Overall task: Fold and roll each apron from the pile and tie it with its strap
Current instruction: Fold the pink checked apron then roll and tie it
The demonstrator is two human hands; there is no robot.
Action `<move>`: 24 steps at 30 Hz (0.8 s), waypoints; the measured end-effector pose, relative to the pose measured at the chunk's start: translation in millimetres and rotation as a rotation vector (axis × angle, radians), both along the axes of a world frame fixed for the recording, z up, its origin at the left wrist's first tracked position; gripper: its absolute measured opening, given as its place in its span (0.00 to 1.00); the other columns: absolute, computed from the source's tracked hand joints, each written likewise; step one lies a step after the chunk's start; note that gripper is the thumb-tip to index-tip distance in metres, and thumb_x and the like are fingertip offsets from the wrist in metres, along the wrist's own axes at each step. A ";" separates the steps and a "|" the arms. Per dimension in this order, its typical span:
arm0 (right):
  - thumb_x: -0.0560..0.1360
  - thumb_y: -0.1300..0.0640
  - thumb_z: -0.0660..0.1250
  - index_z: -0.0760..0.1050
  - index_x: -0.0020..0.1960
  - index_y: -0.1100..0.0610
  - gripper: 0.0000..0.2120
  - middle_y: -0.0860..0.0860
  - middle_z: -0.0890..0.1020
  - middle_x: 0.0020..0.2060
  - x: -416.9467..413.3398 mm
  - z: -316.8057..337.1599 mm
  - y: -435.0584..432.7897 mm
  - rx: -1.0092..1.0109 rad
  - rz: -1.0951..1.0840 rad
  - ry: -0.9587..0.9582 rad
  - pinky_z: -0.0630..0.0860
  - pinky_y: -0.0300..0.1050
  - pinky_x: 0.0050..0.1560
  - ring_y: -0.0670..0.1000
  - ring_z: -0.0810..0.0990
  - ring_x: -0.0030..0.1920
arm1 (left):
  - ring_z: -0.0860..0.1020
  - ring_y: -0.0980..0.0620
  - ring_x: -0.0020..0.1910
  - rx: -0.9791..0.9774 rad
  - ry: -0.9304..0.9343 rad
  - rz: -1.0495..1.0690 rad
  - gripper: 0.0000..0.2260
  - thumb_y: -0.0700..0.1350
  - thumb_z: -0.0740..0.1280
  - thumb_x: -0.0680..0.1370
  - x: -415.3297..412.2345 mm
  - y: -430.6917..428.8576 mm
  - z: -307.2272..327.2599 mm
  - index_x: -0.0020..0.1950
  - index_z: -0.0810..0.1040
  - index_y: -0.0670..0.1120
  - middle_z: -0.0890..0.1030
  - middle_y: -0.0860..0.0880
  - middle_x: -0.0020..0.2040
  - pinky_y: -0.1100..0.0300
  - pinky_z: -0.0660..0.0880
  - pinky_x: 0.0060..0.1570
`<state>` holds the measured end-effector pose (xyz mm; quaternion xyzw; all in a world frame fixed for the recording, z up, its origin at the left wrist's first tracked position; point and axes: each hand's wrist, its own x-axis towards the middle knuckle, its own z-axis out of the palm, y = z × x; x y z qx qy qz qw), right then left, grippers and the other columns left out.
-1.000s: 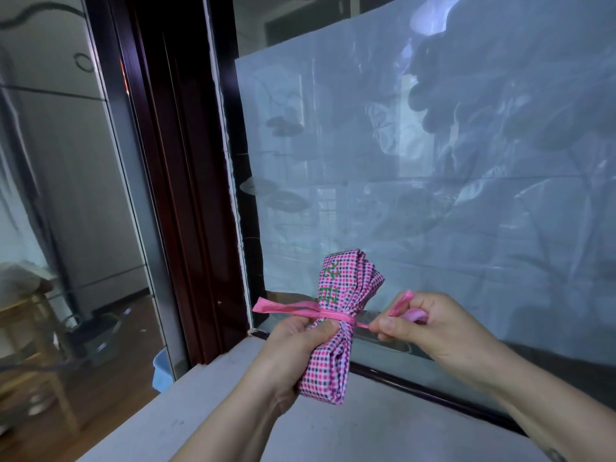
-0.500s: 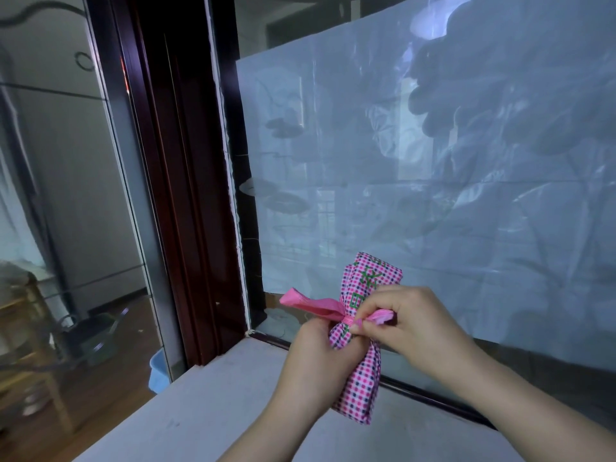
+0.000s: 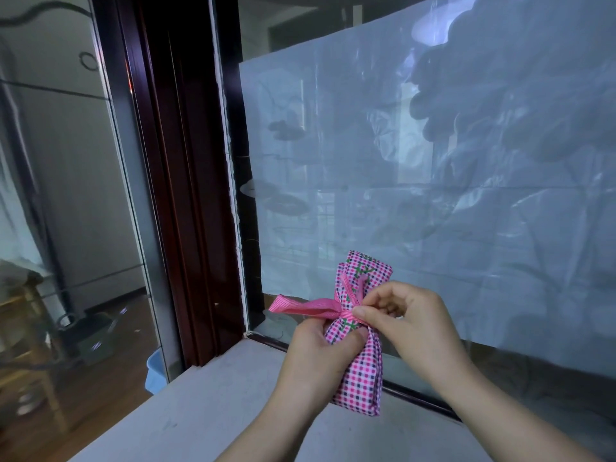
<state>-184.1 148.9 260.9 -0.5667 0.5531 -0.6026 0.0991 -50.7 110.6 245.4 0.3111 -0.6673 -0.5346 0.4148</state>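
While the left hand (image 3: 320,348) curls its fingers round the middle of the rolled checked apron (image 3: 363,378), holding it nearly upright over the grey counter (image 3: 216,411), the right hand (image 3: 410,325) pinches the pink strap (image 3: 306,306) between thumb and forefinger at the roll's waist. One strap end juts out to the left. Behind is a window (image 3: 433,195) covered with pale sheeting, beside a dark wooden frame (image 3: 186,195). A blue tub (image 3: 154,371) sits on the floor below.

Dark window frame (image 3: 180,195), perhaps papered glass (image 3: 433,195)
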 end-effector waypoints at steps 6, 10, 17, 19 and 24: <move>0.69 0.56 0.73 0.85 0.43 0.54 0.04 0.43 0.82 0.36 4.7 -4.5 -3.7 -0.205 -0.129 0.492 0.71 0.30 0.43 0.41 0.76 0.41 | 0.82 0.50 0.37 -0.019 0.061 0.030 0.02 0.39 0.69 0.76 2.4 -5.3 1.9 0.44 0.80 0.44 0.84 0.44 0.40 0.55 0.78 0.42; 0.72 0.56 0.71 0.82 0.55 0.55 0.12 0.43 0.81 0.43 -0.7 -3.8 -5.7 -0.100 -0.116 0.744 0.66 0.31 0.50 0.42 0.67 0.49 | 0.81 0.50 0.37 -0.058 0.050 0.028 0.01 0.39 0.69 0.76 6.8 -11.2 4.1 0.44 0.80 0.42 0.83 0.43 0.38 0.53 0.77 0.42; 0.66 0.61 0.71 0.81 0.40 0.53 0.04 0.43 0.79 0.36 6.8 11.3 -8.0 0.043 -0.259 0.921 0.64 0.35 0.32 0.46 0.71 0.46 | 0.73 0.56 0.29 -0.203 -0.045 0.088 0.06 0.37 0.68 0.75 6.8 -12.5 -1.2 0.38 0.77 0.45 0.76 0.51 0.28 0.57 0.69 0.34; 0.72 0.59 0.66 0.79 0.42 0.51 0.04 0.44 0.78 0.42 5.3 13.4 -10.1 0.156 -0.141 0.836 0.70 0.40 0.43 0.45 0.66 0.51 | 0.76 0.55 0.31 -0.221 -0.071 0.092 0.06 0.37 0.68 0.75 8.9 -13.3 -1.8 0.40 0.78 0.46 0.79 0.49 0.30 0.53 0.73 0.35; 0.76 0.54 0.60 0.69 0.34 0.51 0.11 0.45 0.67 0.41 2.0 29.3 -12.0 0.475 0.142 0.544 0.60 0.29 0.50 0.47 0.62 0.53 | 0.81 0.52 0.37 -0.196 -0.068 0.091 0.03 0.38 0.69 0.75 13.8 -18.8 0.4 0.46 0.79 0.46 0.83 0.49 0.36 0.55 0.76 0.39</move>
